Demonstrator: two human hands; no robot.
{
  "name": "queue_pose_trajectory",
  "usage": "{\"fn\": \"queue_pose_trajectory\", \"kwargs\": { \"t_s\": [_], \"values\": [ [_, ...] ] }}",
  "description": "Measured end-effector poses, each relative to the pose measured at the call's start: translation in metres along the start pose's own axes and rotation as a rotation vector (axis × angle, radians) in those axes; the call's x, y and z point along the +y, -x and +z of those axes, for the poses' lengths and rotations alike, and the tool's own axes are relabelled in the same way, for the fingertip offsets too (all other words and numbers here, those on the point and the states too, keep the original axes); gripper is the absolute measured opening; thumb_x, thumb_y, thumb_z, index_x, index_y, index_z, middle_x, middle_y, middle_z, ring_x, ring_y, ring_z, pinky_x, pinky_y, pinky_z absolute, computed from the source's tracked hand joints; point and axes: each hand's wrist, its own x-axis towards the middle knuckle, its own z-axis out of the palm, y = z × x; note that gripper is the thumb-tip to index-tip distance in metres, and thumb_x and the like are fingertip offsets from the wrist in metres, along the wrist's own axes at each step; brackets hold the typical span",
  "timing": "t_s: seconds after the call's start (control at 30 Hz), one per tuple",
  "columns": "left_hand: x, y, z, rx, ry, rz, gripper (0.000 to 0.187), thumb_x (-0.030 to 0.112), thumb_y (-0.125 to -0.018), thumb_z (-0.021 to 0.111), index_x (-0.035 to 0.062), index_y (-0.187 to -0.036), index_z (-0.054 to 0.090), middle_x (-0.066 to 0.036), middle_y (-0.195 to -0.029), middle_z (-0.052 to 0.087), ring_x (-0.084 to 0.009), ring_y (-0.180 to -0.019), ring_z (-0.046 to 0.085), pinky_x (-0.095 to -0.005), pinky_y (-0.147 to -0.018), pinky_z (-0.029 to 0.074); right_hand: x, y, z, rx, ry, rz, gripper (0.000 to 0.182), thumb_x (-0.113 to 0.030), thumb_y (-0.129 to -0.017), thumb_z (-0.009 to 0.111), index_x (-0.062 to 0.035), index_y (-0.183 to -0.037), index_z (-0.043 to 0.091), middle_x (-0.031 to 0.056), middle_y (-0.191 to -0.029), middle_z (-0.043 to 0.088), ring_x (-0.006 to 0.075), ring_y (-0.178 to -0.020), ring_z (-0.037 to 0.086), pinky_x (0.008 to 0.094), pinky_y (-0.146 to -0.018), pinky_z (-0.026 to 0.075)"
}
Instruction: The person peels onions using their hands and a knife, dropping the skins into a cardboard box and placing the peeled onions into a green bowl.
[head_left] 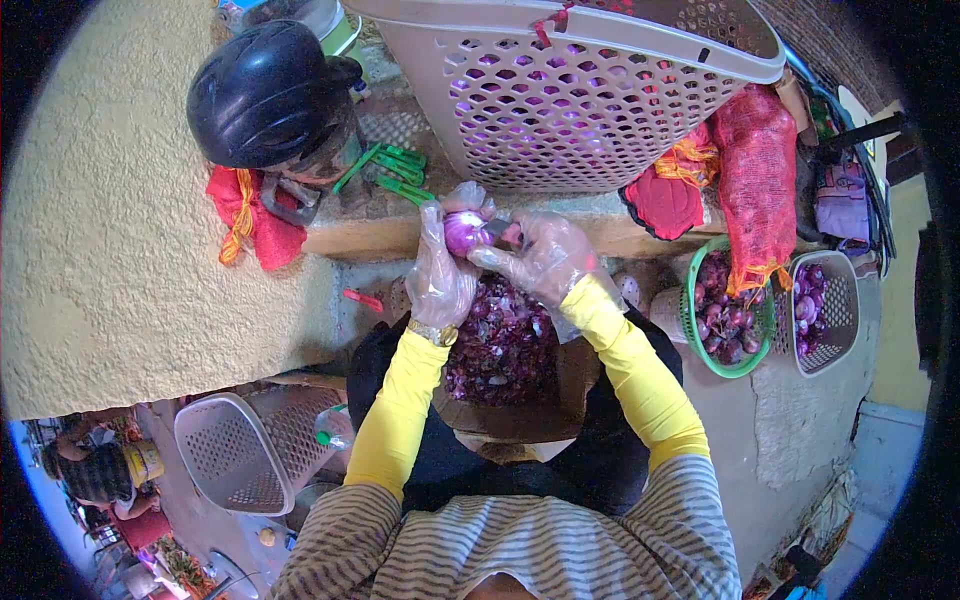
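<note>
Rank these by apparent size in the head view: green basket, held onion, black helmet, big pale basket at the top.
Largest to smallest:
1. Big pale basket
2. Black helmet
3. Green basket
4. Held onion

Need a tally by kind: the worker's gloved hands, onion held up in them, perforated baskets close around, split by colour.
Gloved hands: 2 (left hand, right hand)
Held onion: 1
Green basket: 1
Beige-grey baskets: 3 (large basket, right-side basket, lower-left basket)
Total: 7
</note>
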Motion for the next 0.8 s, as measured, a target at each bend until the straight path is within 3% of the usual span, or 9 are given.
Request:
{"fn": "queue_pose_trajectory", "kwargs": {
  "t_s": [0.57,0.63,0.8],
  "values": [
    [0.001,0.003,0.000,-0.012,0.066,-0.043,0.063,0.057,-0.104,0.039,0.0032,-0.135,0.049,-0.015,-0.133,0.055,-0.0296,-0.124,0.055,-0.0465,-0.109,0.045,0.003,0.001,0.005,-0.147,-0.058,0.014,0.056,-0.065,-0.086,0.063,-0.0093,-0.081,0.073,0.0187,-0.077,0.069,0.0404,-0.074,0.067,0.0491,-0.070,0.052],
    [0.001,0.004,0.002,0.009,0.068,-0.051,0.064,0.057,-0.103,0.040,0.0031,-0.136,0.049,-0.015,-0.133,0.055,-0.0298,-0.124,0.056,-0.0462,-0.109,0.045,0.004,0.002,0.009,-0.017,-0.106,-0.090,0.057,-0.059,-0.088,0.066,-0.0047,-0.070,0.065,0.0197,-0.063,0.061,0.0422,-0.062,0.062,0.0480,-0.061,0.048],
    [0.001,0.004,0.000,0.002,0.102,-0.078,0.059,0.056,-0.103,0.042,0.0052,-0.133,0.050,-0.015,-0.132,0.056,-0.0287,-0.122,0.057,-0.0458,-0.108,0.046,0.001,0.001,-0.002,-0.136,-0.060,-0.021,0.054,-0.063,-0.087,0.063,-0.0103,-0.078,0.072,0.0178,-0.074,0.068,0.0386,-0.071,0.067,0.0483,-0.068,0.052]
  ]
}}
